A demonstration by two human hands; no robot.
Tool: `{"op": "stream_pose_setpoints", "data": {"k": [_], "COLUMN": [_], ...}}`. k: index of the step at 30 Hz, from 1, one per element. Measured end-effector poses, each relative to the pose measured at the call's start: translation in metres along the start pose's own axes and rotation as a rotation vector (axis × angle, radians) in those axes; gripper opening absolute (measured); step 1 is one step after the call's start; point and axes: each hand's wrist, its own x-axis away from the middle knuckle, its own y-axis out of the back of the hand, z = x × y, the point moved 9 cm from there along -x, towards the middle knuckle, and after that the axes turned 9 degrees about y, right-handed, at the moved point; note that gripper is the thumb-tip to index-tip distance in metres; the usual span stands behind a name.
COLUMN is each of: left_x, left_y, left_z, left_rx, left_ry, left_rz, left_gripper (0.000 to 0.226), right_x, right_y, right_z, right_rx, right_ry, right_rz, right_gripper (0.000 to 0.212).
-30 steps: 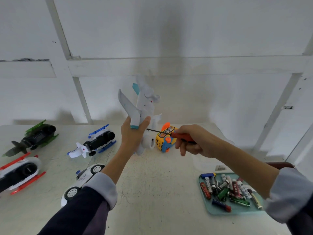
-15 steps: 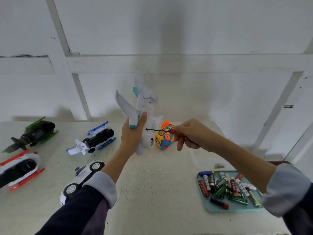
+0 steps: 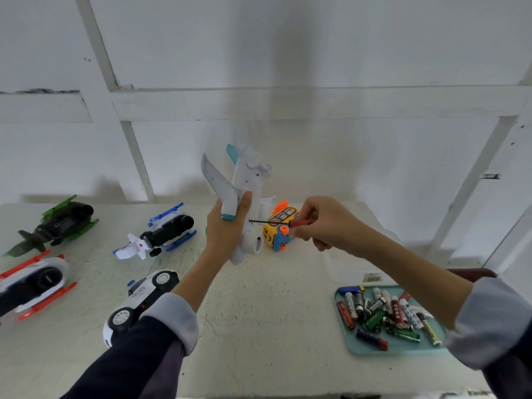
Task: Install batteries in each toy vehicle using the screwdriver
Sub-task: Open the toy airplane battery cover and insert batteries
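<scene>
My left hand (image 3: 225,229) grips a white toy airplane (image 3: 247,180) with teal wing tips, held upright above the table, nose down. My right hand (image 3: 326,223) pinches a red-handled screwdriver (image 3: 276,222) held level, its dark tip touching the plane's underside beside my left thumb. A teal tray (image 3: 403,348) at the front right holds several loose batteries (image 3: 383,311). Other toy vehicles lie on the table: a yellow one (image 3: 277,231) behind the plane, a white police car (image 3: 141,298), a blue and white craft (image 3: 161,231), a green one (image 3: 54,223) and a red and white one (image 3: 31,280).
The pale table (image 3: 259,312) ends at a white panelled wall behind. A clear plastic lid or box (image 3: 354,269) lies just beyond the tray. A dark red chair edge (image 3: 475,273) shows at the right.
Both hands and the airplane have risen slightly and shifted left in view. The screwdriver stays at the plane's underside, and my right fingers have shifted from a full grip to a pinch on its handle.
</scene>
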Motion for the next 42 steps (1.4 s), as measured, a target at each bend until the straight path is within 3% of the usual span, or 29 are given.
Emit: {"op": "stream_pose_setpoints", "data": {"k": [4,7,11,15,18,21,24,26,30,34,39,42], "left_x": [0.001,0.002,0.002,0.003,0.003,0.003,0.004,0.003,0.002,0.002,0.004,0.005], "left_y": [0.000,0.000,0.000,-0.001,-0.001,-0.003,-0.005,-0.005,-0.005,-0.001,0.000,-0.001], "left_z": [-0.002,-0.004,-0.004,-0.004,-0.004,-0.004,-0.006,-0.007,-0.007,-0.008,-0.007,-0.010], "left_rx": [-0.004,-0.005,-0.025,-0.038,-0.034,-0.036,-0.044,-0.041,-0.069,-0.078,-0.092,-0.096], "left_ry": [-0.010,-0.024,-0.038,-0.040,-0.039,-0.032,-0.053,-0.067,-0.084,-0.086,-0.088,-0.095], "left_rz": [-0.002,-0.001,-0.001,-0.004,0.001,0.014,0.020,0.021,0.011,-0.021,-0.023,-0.020], "left_gripper": [0.016,0.011,0.011,0.011,0.016,0.013,0.011,0.011,0.011,0.013,0.013,0.013], "right_x": [0.000,0.002,0.000,0.000,0.002,0.002,0.003,0.003,0.002,0.002,0.002,0.001], "right_y": [-0.002,0.000,0.004,0.002,0.000,0.002,-0.001,-0.001,0.001,0.006,0.011,0.013], "right_z": [0.003,0.000,0.006,0.008,0.010,0.011,0.007,0.007,0.004,0.008,0.012,0.013], "right_rx": [0.163,0.136,0.169,0.265,0.315,0.366,0.411,0.358,0.344,0.319,0.176,0.149], "right_ry": [0.018,-0.021,0.067,0.096,0.100,0.132,0.105,0.097,0.059,0.117,0.165,0.165], "right_rz": [0.024,0.018,-0.021,0.000,0.020,-0.013,-0.004,-0.010,-0.013,-0.036,-0.107,-0.131], "right_gripper": [0.021,0.040,0.019,0.020,0.034,0.016,0.022,0.016,0.030,0.015,0.027,0.008]}}
